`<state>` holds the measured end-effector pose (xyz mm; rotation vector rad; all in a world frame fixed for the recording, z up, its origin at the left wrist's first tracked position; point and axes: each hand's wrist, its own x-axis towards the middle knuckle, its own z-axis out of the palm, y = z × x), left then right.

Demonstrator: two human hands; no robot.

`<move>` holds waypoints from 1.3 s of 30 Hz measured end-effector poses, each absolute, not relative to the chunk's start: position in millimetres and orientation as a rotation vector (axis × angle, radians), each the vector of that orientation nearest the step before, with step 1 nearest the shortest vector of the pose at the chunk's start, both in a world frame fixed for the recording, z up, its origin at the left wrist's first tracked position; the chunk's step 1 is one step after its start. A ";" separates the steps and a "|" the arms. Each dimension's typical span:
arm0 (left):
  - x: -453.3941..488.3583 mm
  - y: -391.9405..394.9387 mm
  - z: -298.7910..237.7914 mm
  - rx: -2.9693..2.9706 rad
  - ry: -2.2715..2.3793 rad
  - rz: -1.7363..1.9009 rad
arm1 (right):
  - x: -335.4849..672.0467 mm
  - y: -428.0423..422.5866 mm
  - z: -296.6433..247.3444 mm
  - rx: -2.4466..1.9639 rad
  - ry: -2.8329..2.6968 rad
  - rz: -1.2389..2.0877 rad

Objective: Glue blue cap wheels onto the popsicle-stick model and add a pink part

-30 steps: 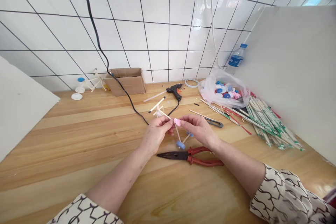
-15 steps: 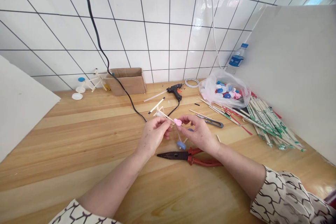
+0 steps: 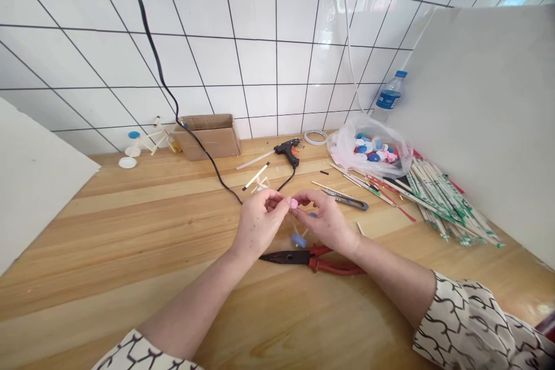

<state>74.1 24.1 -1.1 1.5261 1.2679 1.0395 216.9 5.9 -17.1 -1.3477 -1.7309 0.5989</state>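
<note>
My left hand (image 3: 260,222) is closed, its thumb and fingertips pinched at the left side of a small pink piece (image 3: 293,203). From the right, my right hand (image 3: 327,222) pinches the same pink piece. Most of it is hidden by the fingers. Just beyond my left fingertips, part of a thin wooden-stick frame (image 3: 262,183) shows. Below my hands, a round blue piece (image 3: 298,240) is joined to thin sticks; another blue bit is partly behind my right fingers. Red-handled long-nose pliers (image 3: 286,257) lie nearest, partly under my right wrist.
A black glue gun (image 3: 287,151) with its cord lies behind my hands, near a tape roll (image 3: 315,137). A craft knife (image 3: 347,200), wooden sticks (image 3: 451,199) and a bag of caps (image 3: 342,147) are right. A cardboard box (image 3: 208,144) stands against the tiled wall.
My left hand has shifted right from the wooden-stick frame onto the pink piece, covering more of it. My right hand stays nearly in place. The view has tilted slightly.
</note>
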 end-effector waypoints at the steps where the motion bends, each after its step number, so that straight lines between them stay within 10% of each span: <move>1: 74.4 24.8 -2.1 1.531 1.274 1.034 | 217.1 6.1 -17.4 -1.348 -1.733 0.593; 39: 71.5 28.8 -3.1 1.292 1.060 0.928 | 215.7 3.4 -14.2 -1.360 -1.776 0.505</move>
